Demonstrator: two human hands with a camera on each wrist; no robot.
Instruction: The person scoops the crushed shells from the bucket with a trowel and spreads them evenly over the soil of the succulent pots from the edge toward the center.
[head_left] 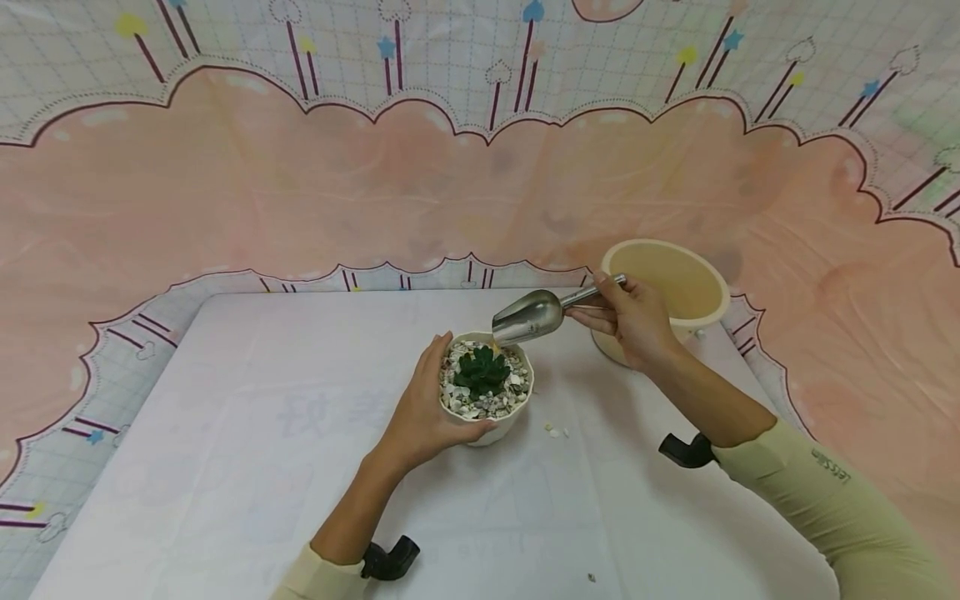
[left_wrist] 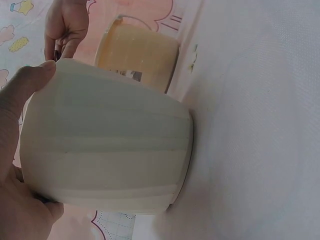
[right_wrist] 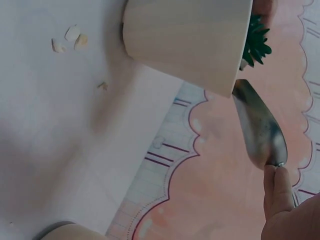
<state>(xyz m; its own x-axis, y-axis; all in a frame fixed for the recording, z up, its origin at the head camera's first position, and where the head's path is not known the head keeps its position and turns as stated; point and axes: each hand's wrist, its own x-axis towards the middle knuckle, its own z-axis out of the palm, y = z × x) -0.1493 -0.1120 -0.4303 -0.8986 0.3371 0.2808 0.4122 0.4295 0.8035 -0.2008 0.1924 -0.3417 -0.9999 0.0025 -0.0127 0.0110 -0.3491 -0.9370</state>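
Note:
A white flowerpot [head_left: 501, 432] stands on the table, holding a dark green succulent [head_left: 482, 371] ringed by pale pebbles [head_left: 457, 398]. My left hand [head_left: 427, 417] grips the pot's left side, thumb across the front and fingers round the back. In my right hand [head_left: 637, 321] is a metal scoop [head_left: 528, 317], held by its handle. The scoop is tilted down to the left, its lip at the pot's far right rim. From the right wrist view, the scoop's tip [right_wrist: 241, 86] meets the rim beside the succulent.
A cream bucket [head_left: 663, 250] stands at the back right of the white table [head_left: 225, 433], behind my right hand. Several stray pebbles [head_left: 555, 431] lie right of the pot, and a small bit [head_left: 592, 577] lies near the front. A patterned cloth [head_left: 450, 192] hangs behind.

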